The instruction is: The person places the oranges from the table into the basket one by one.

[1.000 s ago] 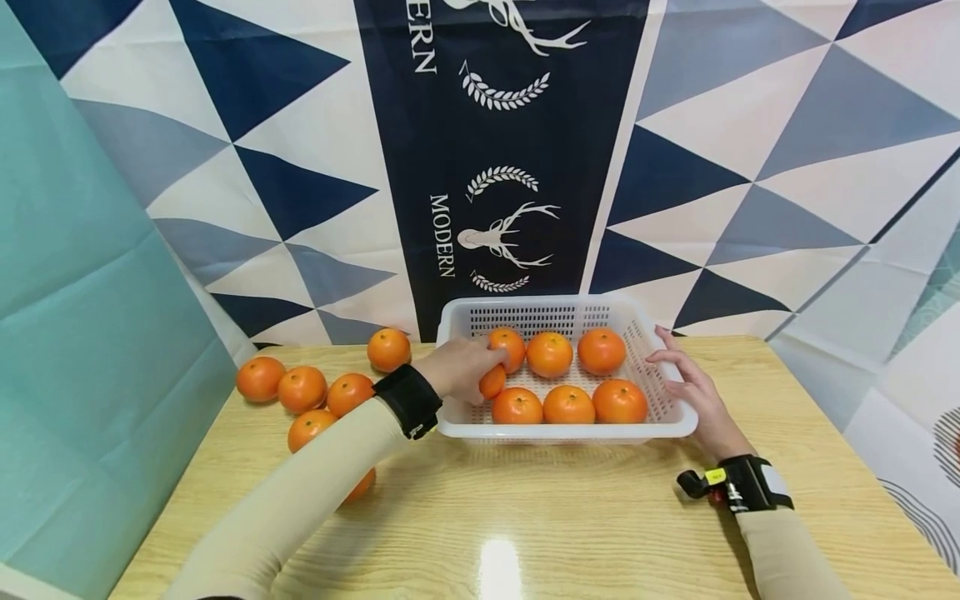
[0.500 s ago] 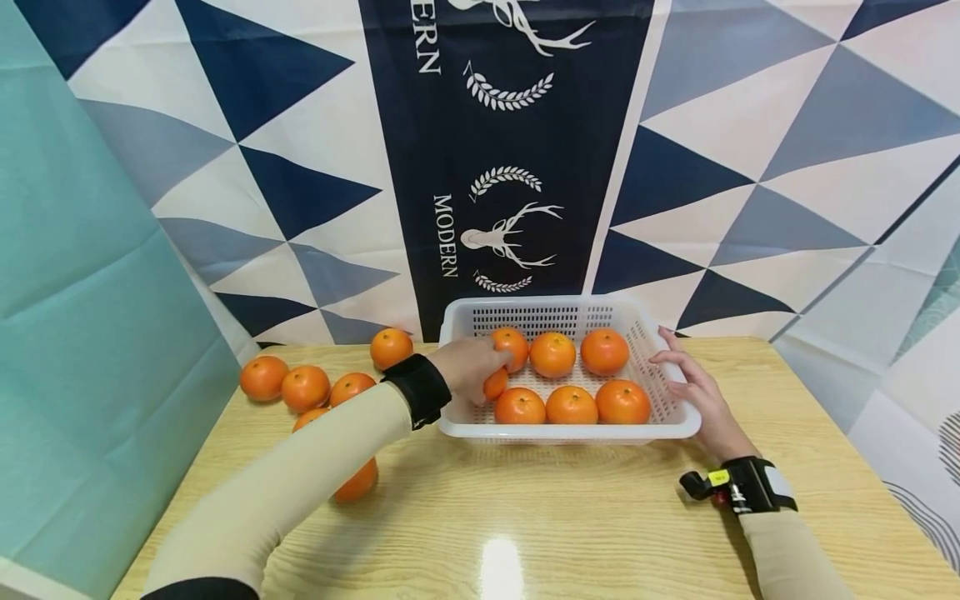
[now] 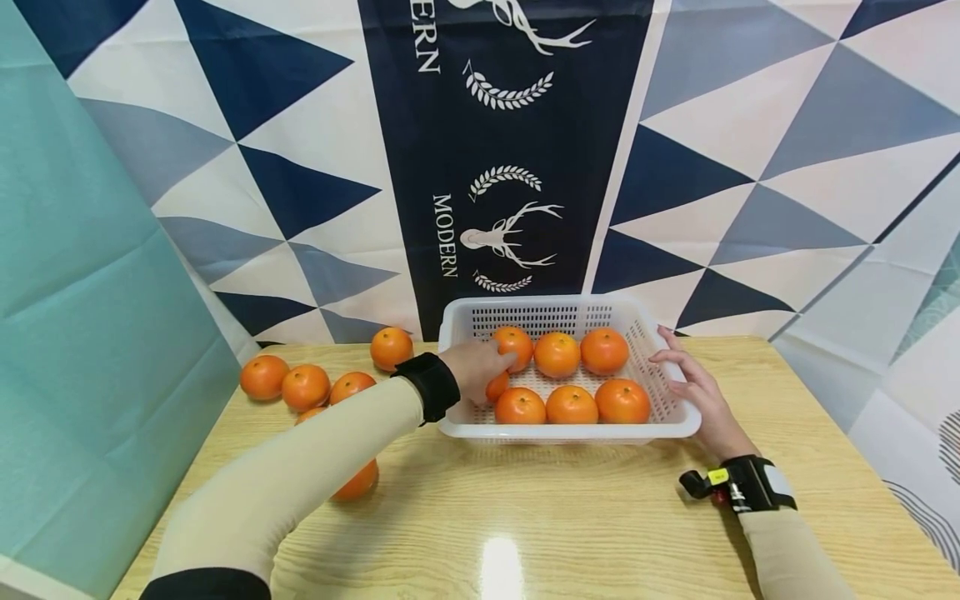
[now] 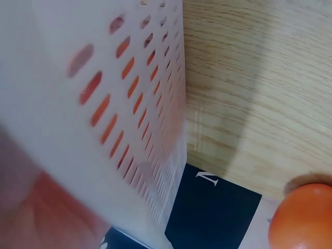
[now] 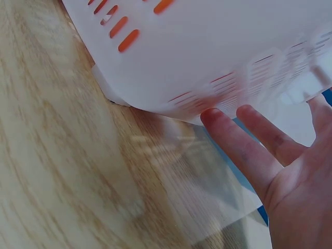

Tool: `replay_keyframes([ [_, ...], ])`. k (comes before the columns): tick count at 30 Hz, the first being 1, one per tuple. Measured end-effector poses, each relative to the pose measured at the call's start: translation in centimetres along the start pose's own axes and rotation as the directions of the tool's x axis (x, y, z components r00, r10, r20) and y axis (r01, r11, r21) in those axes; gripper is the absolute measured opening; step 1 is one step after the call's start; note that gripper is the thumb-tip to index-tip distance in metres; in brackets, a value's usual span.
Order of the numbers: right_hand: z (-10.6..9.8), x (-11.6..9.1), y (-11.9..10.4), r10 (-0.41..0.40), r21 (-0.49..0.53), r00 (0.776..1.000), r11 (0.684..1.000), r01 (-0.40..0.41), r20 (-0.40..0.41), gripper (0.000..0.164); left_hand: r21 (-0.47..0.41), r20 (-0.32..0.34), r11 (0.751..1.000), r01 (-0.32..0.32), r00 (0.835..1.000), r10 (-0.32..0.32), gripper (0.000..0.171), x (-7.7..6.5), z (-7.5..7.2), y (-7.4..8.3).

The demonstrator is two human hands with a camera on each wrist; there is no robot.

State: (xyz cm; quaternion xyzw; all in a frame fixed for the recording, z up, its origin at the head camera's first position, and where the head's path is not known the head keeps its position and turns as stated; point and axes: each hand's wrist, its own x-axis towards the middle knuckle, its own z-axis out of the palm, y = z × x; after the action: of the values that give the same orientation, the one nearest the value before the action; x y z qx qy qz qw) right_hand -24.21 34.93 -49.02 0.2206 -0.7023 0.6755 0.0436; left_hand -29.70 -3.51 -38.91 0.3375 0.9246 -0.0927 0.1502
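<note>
A white perforated plastic basket stands on the table with two rows of oranges in it. My left hand reaches over its left end and holds an orange, mostly hidden under the fingers. A fingertip of that hand lies against the back-left orange. In the left wrist view, the basket wall hides most of the hand. At the right end, my right hand grips the basket rim from outside, some fingers over it. Two of its fingers touch the outer wall in the right wrist view.
Several loose oranges lie on the wooden table to the left, among them a back one and a front one. My left forearm passes over part of them. A patterned cloth hangs close behind the basket.
My left hand has shifted slightly right inside the basket with its orange, and the back-row oranges have edged right a little. The right hand and the basket look still.
</note>
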Motion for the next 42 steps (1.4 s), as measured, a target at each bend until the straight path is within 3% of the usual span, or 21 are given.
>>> replay_keyframes([
  [9,0.1,0.1,0.0,-0.004,0.025,1.0,1.0,0.004,-0.004,0.042,-0.019,0.008,1.0,0.006,1.0,-0.006,0.057,-0.2,0.1,0.0],
  [16,0.0,0.0,0.1,-0.007,0.022,1.0,1.0,0.007,-0.009,0.043,0.003,0.016,1.0,-0.015,1.0,0.015,0.065,-0.2,0.1,-0.1],
  [21,0.1,0.1,0.0,-0.012,0.023,1.0,1.0,0.013,-0.008,0.044,-0.038,0.023,0.999,-0.016,1.0,0.016,0.065,-0.2,0.0,-0.6],
  [25,0.1,0.1,0.0,-0.01,0.015,1.0,1.0,0.01,-0.007,0.043,-0.065,0.025,0.998,-0.025,0.999,0.027,0.065,-1.0,-0.9,-1.0],
  [34,0.1,0.1,-0.1,-0.017,0.014,1.0,1.0,0.017,-0.008,0.043,0.033,-0.017,0.997,-0.065,0.998,0.065,0.059,-3.2,-3.2,-1.3],
  [42,0.1,0.0,0.0,-0.013,-0.008,1.0,1.0,0.013,-0.005,0.041,0.031,-0.058,0.997,-0.075,0.995,0.077,0.05,-4.2,-4.3,-1.6],
])
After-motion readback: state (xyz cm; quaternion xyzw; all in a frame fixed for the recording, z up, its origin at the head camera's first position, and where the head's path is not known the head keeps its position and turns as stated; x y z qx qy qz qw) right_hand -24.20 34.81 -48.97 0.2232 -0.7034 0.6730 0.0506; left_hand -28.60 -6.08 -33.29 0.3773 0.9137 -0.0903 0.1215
